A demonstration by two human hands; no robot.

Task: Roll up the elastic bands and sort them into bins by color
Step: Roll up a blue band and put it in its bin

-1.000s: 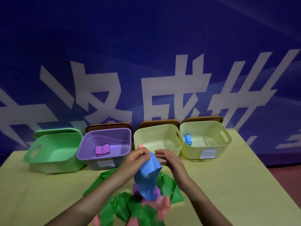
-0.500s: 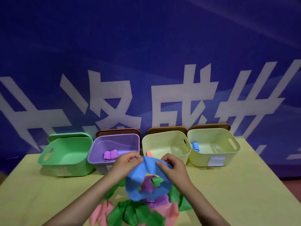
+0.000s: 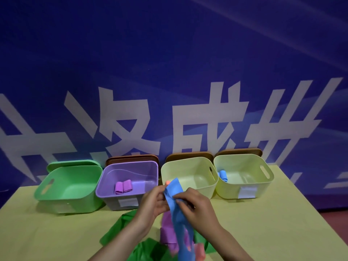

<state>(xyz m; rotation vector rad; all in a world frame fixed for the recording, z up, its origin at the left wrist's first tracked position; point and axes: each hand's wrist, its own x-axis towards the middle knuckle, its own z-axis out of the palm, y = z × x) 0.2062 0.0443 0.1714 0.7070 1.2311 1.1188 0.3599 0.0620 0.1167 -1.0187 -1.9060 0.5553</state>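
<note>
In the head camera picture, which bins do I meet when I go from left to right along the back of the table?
green bin → purple bin → first pale yellow bin → second pale yellow bin

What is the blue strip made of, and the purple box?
The blue band, held in both hands, looks like thin, stretchy rubber with a matte finish: it droops and creases softly. The purple bin looks like smooth, slightly see-through plastic: light passes through its stiff walls.
</note>
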